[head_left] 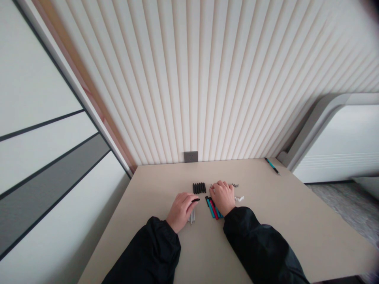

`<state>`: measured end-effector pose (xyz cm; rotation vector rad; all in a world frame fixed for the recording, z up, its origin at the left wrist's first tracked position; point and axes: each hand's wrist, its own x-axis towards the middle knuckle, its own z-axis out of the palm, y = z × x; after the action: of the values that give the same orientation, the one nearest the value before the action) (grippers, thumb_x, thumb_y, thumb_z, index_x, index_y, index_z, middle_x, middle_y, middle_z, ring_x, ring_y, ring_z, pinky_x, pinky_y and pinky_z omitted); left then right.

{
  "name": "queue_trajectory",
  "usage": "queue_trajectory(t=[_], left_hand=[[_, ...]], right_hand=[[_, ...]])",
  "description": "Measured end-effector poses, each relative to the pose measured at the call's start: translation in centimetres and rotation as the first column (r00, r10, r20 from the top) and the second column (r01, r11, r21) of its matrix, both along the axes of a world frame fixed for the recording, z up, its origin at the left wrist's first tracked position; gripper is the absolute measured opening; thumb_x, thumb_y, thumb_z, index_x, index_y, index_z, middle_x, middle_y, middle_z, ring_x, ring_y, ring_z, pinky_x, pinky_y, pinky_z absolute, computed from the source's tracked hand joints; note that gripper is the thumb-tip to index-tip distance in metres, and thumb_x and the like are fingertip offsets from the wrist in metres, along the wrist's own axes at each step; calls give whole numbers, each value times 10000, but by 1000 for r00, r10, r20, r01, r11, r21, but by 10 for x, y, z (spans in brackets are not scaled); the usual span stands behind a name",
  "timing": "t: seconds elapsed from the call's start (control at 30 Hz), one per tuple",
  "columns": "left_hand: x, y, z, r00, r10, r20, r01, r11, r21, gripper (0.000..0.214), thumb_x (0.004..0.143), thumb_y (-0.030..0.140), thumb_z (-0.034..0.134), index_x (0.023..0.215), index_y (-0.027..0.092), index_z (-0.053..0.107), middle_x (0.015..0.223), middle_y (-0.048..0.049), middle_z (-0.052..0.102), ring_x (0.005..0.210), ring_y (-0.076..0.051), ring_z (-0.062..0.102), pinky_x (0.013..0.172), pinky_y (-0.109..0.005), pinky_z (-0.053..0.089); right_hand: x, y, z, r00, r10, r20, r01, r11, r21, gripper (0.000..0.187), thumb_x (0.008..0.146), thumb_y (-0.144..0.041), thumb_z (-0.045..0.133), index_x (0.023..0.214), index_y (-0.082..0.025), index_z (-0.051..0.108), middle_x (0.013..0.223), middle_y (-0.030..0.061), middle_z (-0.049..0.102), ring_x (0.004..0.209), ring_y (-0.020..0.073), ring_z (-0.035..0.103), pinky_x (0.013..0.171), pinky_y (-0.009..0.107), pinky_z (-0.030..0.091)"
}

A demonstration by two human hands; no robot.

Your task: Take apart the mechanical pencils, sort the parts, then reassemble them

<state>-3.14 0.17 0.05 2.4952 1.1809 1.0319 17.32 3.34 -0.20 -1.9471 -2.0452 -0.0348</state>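
Observation:
My left hand (181, 209) pinches a short black pen grip (196, 200) between thumb and fingers. Beneath that hand lie several thin silvery pen refills (192, 217), partly covered by it. Just beyond, a row of several black pen grips (199, 188) lies side by side. My right hand (222, 196) is bent over the table with its fingers drawn together near small grey metal parts (235, 185); what its fingertips hold, if anything, is hidden. Blue and red pen barrels (213, 208) lie partly under the right hand. Small white pieces (239, 198) sit right of it.
A blue and black pen (272, 166) lies at the back right of the beige table (254, 252). Behind stands a ribbed cream wall (195, 79) with a grey socket (191, 156). A white cabinet front (38, 165) is at left, a white headboard (343, 138) at right.

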Motion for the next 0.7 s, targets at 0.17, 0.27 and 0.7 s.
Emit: queue_trajectory(t=[0.17,0.27,0.7], left_hand=[[0,0,0,1000,-3,-2,3,1000,-1,144,939,214,515,1066,218,584,991,-50,648,946,-198,585,857,-370,461],[0,0,1,1000,0,-4,0,1000,-3,145,936,211,516,1064,219,585,989,-52,647,940,-201,587,851,-369,464],[1,1,1,999,53,12,-53,998,-26,153,936,205,496,1061,211,584,962,-67,597,927,-216,558,835,-385,479]], right_hand=[[0,0,-2,1000,-8,-11,8,1000,-5,227,916,-266,500,776,-191,663,889,76,654,918,222,552,764,343,288],[1,0,-1,999,11,-51,-9,1000,30,228,920,-255,501,770,-189,659,874,76,662,905,220,566,772,339,311],[-2,-33,9,717,410,-563,-341,911,230,154,910,-304,546,857,-214,659,784,15,677,740,166,616,705,255,473]])
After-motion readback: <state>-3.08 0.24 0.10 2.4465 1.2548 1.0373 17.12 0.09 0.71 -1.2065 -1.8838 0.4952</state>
